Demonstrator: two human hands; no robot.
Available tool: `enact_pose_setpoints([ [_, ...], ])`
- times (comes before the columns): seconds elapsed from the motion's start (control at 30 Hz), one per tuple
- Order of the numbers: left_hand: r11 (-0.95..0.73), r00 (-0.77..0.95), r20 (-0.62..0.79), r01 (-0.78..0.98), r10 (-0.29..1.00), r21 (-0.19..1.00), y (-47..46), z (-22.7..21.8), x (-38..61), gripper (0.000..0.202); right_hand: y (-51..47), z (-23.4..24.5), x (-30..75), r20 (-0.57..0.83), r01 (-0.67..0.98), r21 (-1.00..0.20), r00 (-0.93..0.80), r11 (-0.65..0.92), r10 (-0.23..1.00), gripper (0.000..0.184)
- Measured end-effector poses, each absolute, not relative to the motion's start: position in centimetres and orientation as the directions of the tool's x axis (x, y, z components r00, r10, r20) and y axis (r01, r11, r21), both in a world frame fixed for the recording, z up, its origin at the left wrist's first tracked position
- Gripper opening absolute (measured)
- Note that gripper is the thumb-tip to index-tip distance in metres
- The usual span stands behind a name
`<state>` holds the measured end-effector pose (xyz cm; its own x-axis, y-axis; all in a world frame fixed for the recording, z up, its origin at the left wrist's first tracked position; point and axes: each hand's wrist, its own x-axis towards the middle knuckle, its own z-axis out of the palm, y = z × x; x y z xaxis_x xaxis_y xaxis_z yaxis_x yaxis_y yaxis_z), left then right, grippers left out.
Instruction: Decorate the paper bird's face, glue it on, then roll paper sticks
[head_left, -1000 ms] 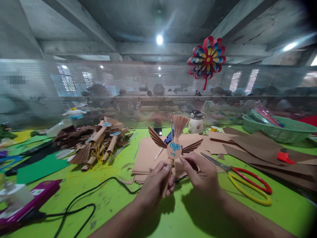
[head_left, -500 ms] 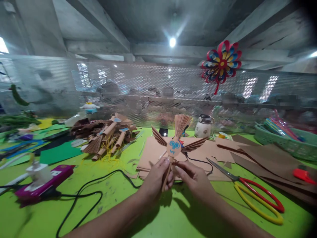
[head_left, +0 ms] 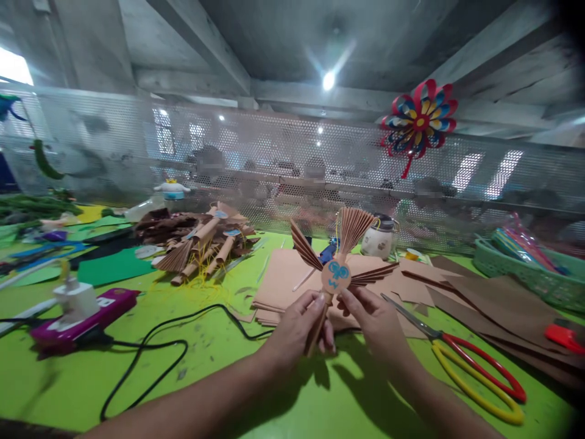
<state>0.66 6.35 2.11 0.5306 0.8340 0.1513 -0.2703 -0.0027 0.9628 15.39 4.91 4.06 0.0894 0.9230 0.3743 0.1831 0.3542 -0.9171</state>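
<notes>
A brown kraft-paper figure (head_left: 336, 283) is held upright in the middle, with pleated fans at its sides and top. Its round face disc carries blue drawn eyes and a mouth. My left hand (head_left: 299, 323) is closed round the rolled lower body, thumb in front. The thumb and fingers of my right hand (head_left: 375, 317) pinch at the lower right edge of the disc; what lies behind it is hidden. Behind the hands is a stack of brown paper (head_left: 278, 277). Open scissors (head_left: 479, 372) with red and yellow handles lie to the right.
Similar paper figures (head_left: 214, 244) with yellow strings are piled at left. A purple power strip (head_left: 91, 320) and its black cable (head_left: 178, 317) lie nearer me. Brown sheets (head_left: 498, 305) and a green basket (head_left: 525, 271) occupy the right. A perforated metal screen (head_left: 274, 183) stands behind the table.
The figure has shifted slightly right and tilted right at the top. My right hand's fingers have moved up from the rolled body to the disc's lower edge.
</notes>
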Motion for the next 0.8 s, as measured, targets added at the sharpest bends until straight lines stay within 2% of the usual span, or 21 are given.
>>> enact_pose_setpoints([
  [0.2,-0.040,0.581,0.188,-0.258,0.792,0.965,6.0,2.3,0.8,0.035,4.6,3.9,15.6,0.354,0.207,-0.923,0.124,0.325,0.927,0.033],
  [0.43,0.019,0.585,0.196,-0.341,0.787,0.940,6.7,2.3,0.6,0.033,4.5,3.6,15.9,0.310,0.069,-0.950,0.120,0.303,0.943,0.042],
  [0.63,0.049,0.571,0.224,-0.424,0.790,0.904,6.6,2.1,0.8,0.028,3.8,3.5,14.7,0.343,0.126,-0.927,-0.093,0.352,0.935,0.032],
  [0.8,0.150,0.575,0.223,-0.529,0.787,0.835,6.0,2.3,1.3,0.021,3.6,2.8,14.2,0.310,0.138,-0.934,-0.152,0.331,0.939,0.036],
])
